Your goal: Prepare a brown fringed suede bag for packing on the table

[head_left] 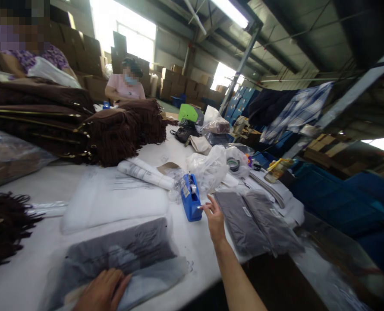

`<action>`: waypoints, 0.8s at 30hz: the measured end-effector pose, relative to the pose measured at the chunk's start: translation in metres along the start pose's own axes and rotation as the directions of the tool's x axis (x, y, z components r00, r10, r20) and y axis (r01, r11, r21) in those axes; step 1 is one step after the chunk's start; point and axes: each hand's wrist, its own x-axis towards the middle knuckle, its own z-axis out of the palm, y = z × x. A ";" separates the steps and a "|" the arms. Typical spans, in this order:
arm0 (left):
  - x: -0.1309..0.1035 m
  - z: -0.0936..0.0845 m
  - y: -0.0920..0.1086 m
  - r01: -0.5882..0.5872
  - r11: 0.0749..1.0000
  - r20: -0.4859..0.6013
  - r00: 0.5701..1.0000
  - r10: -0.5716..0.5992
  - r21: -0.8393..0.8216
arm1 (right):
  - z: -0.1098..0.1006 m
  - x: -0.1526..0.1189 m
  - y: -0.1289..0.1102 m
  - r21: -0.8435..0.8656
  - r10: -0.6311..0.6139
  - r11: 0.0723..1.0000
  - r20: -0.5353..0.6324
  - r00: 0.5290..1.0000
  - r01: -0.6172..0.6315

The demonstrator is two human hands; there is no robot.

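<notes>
While a long white work table fills the left and centre of the frame, most of its surface is taken up by goods. At the upper left a tall stack of dark brown fringed suede bags is seen, with a second fringed heap at the left edge. Two people are seated behind the stack at the top left, one in a purple patterned top and one in a pink shirt.

At the lower centre one clear plastic bag holding a folded grey cloth is pressed flat by the left hand, whose palm and fingers are laid spread on its near edge; nothing is gripped. Above it one flat pile of empty clear plastic bags is laid, and behind that one roll of white paper.

To the right of centre two packed grey cloth bundles in plastic sleeves are laid side by side at the table's near edge. Behind them one crumpled white plastic bag is seen.

Between these, one blue tape dispenser stands at the centre of the frame. Its near end is touched by the right hand, which is held loosely open with the fingers extended forward; whether tape is pinched at the fingertips cannot be told.

One small roll of tape is seen right of the white bag.
</notes>
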 end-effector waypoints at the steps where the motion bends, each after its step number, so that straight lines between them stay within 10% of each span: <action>1: 0.000 -0.005 0.007 0.018 1.000 0.024 1.000 -0.018 0.010 | -0.001 -0.011 0.005 -0.005 0.010 1.000 -0.037 0.999 -0.010; 8: 0.002 -0.026 0.028 0.076 0.995 0.058 0.995 -0.079 0.059 | -0.025 -0.025 0.020 -0.246 0.020 0.968 -0.109 0.994 -0.047; 11: 0.003 -0.030 0.030 0.105 0.994 0.074 0.992 -0.104 -0.004 | -0.015 -0.039 -0.020 -0.180 -0.038 0.981 0.175 0.984 0.070; 12: 0.003 -0.030 0.029 0.119 0.993 0.086 0.990 -0.116 -0.026 | -0.006 -0.049 -0.037 -0.140 -0.084 0.980 0.364 0.927 0.144; 14: 0.003 -0.031 0.028 0.158 0.986 0.104 0.983 -0.152 -0.055 | 0.021 -0.073 -0.066 -0.071 -0.173 0.944 0.726 0.666 0.323; 17: 0.002 -0.030 0.027 0.187 0.980 0.114 0.977 -0.179 -0.070 | 0.070 -0.100 -0.086 -0.106 -0.163 0.743 0.929 0.332 0.661; 20: -0.001 -0.028 0.027 0.154 0.988 0.110 0.982 -0.151 -0.021 | 0.103 -0.109 -0.079 -0.193 -0.095 0.479 0.958 0.269 0.856; 24: -0.004 -0.025 0.029 0.100 0.995 0.081 0.991 -0.102 0.032 | 0.106 -0.099 -0.064 -0.277 -0.092 0.437 0.932 0.349 0.856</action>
